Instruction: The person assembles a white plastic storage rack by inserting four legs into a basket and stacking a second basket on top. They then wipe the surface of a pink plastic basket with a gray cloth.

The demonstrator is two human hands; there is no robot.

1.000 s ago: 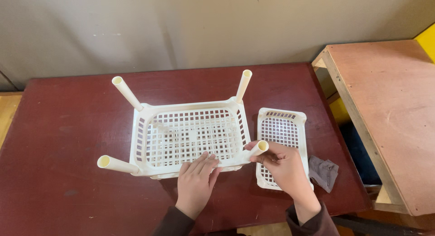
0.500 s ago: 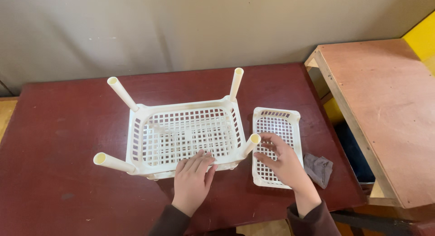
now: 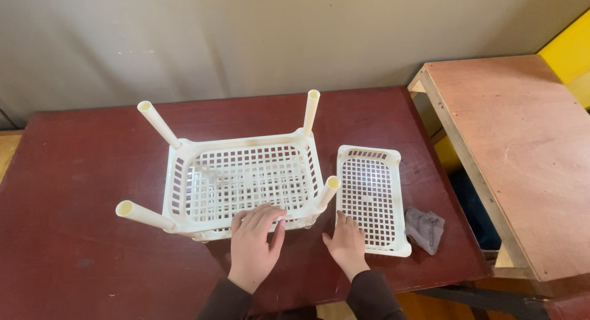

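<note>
So the big white plastic lattice basket (image 3: 243, 181) is sat mid-table with four cream tubes (image 3: 158, 124) plugged into its corners, splayed outward. Its near rim is pinned by the left hand (image 3: 255, 246), fingers flat and slightly spread, probably so it's kept steady. The right hand (image 3: 346, 243) is laid open-fingered at the smaller white lattice tray's (image 3: 372, 200) near corner. A grey cloth (image 3: 425, 228) is bunched just right of it, on the dark red wooden table (image 3: 80, 246).

Left hand (image 3: 255, 243) flat, fingers spread, palm down; right hand (image 3: 346, 243) beside it, open, fingers forward; dark sleeves at both wrists.
</note>
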